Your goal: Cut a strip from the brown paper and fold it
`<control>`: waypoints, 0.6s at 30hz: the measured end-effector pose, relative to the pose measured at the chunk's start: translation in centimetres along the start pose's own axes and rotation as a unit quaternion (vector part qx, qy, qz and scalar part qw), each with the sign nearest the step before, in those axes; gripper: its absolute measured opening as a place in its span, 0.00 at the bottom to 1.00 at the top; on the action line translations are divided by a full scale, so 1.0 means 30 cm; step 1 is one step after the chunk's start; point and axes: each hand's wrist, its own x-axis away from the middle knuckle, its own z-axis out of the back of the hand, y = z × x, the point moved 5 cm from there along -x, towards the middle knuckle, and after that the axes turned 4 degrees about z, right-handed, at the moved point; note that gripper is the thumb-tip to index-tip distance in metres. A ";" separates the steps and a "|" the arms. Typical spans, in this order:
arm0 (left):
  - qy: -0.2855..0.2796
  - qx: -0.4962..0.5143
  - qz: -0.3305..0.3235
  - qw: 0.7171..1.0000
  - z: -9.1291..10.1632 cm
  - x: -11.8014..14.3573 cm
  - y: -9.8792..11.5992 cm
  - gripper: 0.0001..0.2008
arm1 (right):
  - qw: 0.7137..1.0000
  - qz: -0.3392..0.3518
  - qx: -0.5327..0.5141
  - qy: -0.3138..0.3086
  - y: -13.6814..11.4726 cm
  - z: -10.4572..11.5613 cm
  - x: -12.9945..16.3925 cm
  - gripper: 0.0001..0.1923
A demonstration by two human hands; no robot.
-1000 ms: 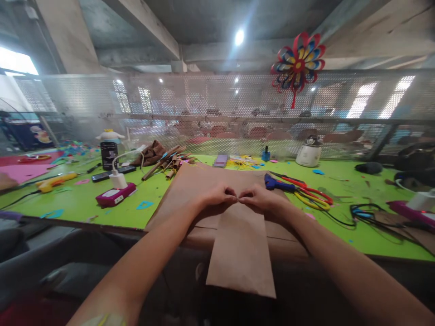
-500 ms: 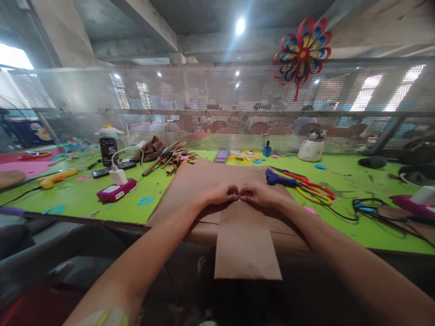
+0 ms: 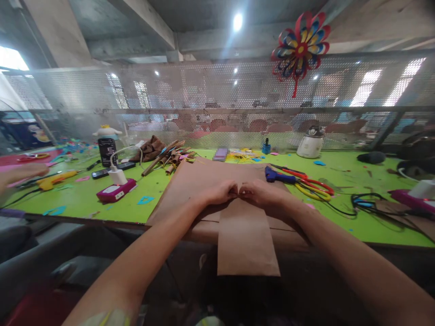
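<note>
- Green tabletop (image 3: 84, 199) ran under a mesh screen (image 3: 204, 90), with craft clutter spread across it, when I looked in through the head camera.
- My left hand (image 3: 220, 193) and right hand (image 3: 258, 193) met fingertip to fingertip, both pinched narrow on the top edge of a brown paper strip (image 3: 246, 240).
- That strip lay over a larger brown sheet (image 3: 193, 181) and hung off the near table edge, its lower end unsupported.
- I judged the main risk to be the overhang: with only a fingertip pinch at one end, the strip's own weight could drag it askew or pull it free.
- Pinching so close together left the outer corners unheld, so a fold started there could run crooked.
- Just right of my right hand lay a blue tool (image 3: 276, 175) and red-and-yellow scissors (image 3: 312, 188); a wide sweep of that arm could knock them or catch the black cables (image 3: 365, 206) further out.
- To the left, well apart, sat a pink box (image 3: 115, 192) with a white charger on it, and paper rolls (image 3: 166, 160) beyond.
- At the far left edge another person's hand (image 3: 20, 172) reached over the table; I thought a jolt from there could shift the sheet.
- A paper pinwheel (image 3: 301, 43) hung on the screen above.
</note>
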 end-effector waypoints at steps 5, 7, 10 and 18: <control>-0.022 -0.010 0.010 1.000 0.007 0.011 0.005 0.04 | 1.000 -0.001 -0.005 -0.009 0.005 0.007 0.021 0.12; -0.030 -0.007 0.005 0.999 0.010 0.016 0.000 0.04 | 1.000 -0.006 -0.007 -0.017 -0.004 0.016 0.025 0.12; -0.042 -0.003 -0.011 0.999 0.011 0.022 -0.011 0.07 | 1.000 -0.009 -0.006 -0.029 -0.019 0.027 0.028 0.11; -0.057 -0.033 -0.045 0.997 0.031 0.036 0.014 0.09 | 0.998 -0.018 0.025 -0.047 -0.005 0.024 0.031 0.09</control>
